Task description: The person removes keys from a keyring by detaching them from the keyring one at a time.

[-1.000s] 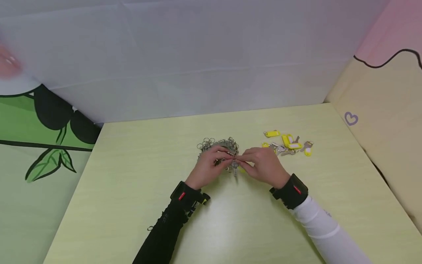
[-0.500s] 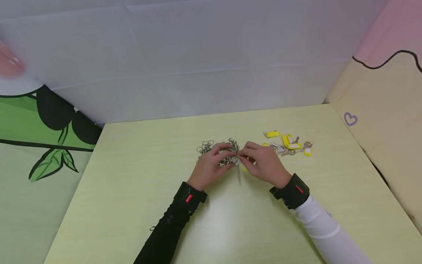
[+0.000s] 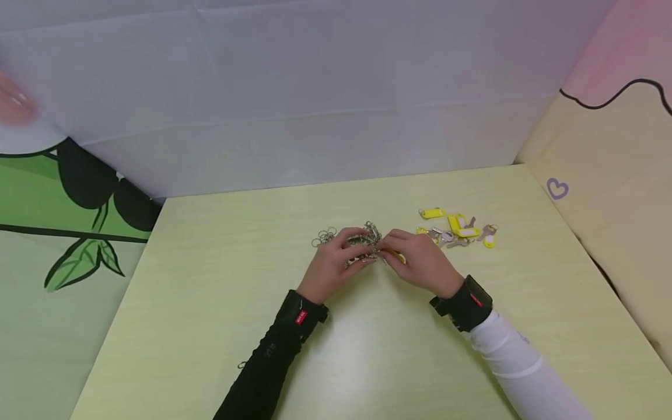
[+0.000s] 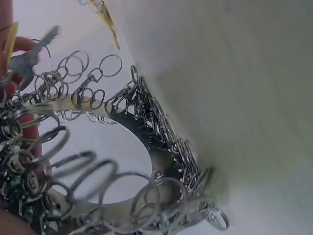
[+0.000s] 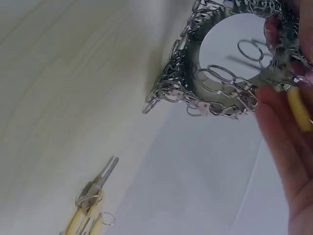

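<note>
Many small metal split rings (image 4: 142, 112) hang in a loop around a round holder with a white middle. My left hand (image 3: 332, 263) grips the near right part of this loop, its fingers curled among the rings. My right hand (image 3: 420, 261) pinches a metal key (image 4: 32, 58) against the same part, fingertips close to those of the left. A yellow key tag (image 5: 299, 110) shows beside the right fingers. In the right wrist view the key's blade blurs among the rings, and the fingers hide part of it.
Several keys with yellow tags (image 3: 467, 232) lie on the table to the right of the hands, one tag (image 3: 433, 213) a bit apart behind them. A white wall (image 3: 336, 146) borders the table's back edge. A printed panel (image 3: 604, 233) stands at the right.
The key that pointed down between the hands has turned up among the rings, and its yellow tag now shows by the right fingers. Both hands stay nearly in place.
</note>
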`<action>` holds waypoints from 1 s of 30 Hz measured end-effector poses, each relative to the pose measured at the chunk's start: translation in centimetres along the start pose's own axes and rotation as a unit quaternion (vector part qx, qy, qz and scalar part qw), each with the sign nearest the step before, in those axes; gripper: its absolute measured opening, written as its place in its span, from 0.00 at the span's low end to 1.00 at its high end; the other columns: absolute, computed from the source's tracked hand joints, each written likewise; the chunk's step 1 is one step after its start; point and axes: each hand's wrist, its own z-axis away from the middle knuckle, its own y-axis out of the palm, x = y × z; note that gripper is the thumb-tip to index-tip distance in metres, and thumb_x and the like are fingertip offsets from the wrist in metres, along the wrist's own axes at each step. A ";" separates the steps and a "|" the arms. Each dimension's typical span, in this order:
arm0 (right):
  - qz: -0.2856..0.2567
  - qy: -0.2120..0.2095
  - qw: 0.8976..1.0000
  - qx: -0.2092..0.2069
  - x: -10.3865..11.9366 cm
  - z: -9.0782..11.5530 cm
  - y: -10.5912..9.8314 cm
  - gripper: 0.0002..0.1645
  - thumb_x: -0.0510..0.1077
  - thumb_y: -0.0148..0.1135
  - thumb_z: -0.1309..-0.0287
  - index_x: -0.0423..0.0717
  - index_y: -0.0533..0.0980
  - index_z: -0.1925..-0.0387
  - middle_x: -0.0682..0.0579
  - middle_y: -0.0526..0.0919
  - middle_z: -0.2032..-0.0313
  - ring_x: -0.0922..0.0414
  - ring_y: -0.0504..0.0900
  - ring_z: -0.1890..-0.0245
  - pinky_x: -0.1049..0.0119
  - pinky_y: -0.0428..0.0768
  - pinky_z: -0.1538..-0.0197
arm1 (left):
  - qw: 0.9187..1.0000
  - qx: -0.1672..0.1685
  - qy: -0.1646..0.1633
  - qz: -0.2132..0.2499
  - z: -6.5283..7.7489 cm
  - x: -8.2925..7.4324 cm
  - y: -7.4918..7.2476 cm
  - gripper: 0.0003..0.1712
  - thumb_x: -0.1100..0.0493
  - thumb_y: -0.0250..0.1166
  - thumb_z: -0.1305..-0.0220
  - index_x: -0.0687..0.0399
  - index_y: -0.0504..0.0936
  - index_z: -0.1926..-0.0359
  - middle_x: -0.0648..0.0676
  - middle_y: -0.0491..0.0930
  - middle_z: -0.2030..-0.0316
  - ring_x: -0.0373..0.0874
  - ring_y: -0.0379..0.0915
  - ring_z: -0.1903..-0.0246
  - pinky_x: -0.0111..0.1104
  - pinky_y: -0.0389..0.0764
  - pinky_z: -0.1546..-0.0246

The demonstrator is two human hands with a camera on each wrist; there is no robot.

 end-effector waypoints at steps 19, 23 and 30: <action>-0.071 -0.022 0.990 -0.121 0.7 -0.3 0.5 0.07 0.33 0.71 0.51 0.44 0.86 0.68 0.50 0.83 0.66 0.61 0.81 0.71 0.63 0.83 0.72 | 0.997 -0.038 0.024 -0.056 -0.2 -0.6 -0.1 0.10 0.54 0.67 0.36 0.49 0.87 0.55 0.56 0.78 0.46 0.37 0.74 0.73 0.29 0.82 0.74; -0.070 -0.026 0.987 -0.140 0.7 -0.3 0.8 0.07 0.32 0.71 0.51 0.43 0.86 0.68 0.49 0.83 0.65 0.60 0.81 0.69 0.63 0.83 0.71 | 0.997 -0.057 0.015 -0.049 -0.2 -0.7 0.0 0.09 0.55 0.66 0.35 0.50 0.87 0.56 0.57 0.77 0.45 0.37 0.74 0.74 0.30 0.82 0.73; -0.054 -0.062 0.980 -0.180 1.0 -0.4 0.8 0.13 0.29 0.72 0.56 0.42 0.86 0.65 0.48 0.84 0.66 0.59 0.83 0.66 0.64 0.85 0.69 | 0.997 -0.074 -0.005 -0.008 -0.2 -1.1 0.4 0.10 0.55 0.66 0.35 0.49 0.87 0.54 0.56 0.78 0.45 0.35 0.75 0.76 0.29 0.82 0.74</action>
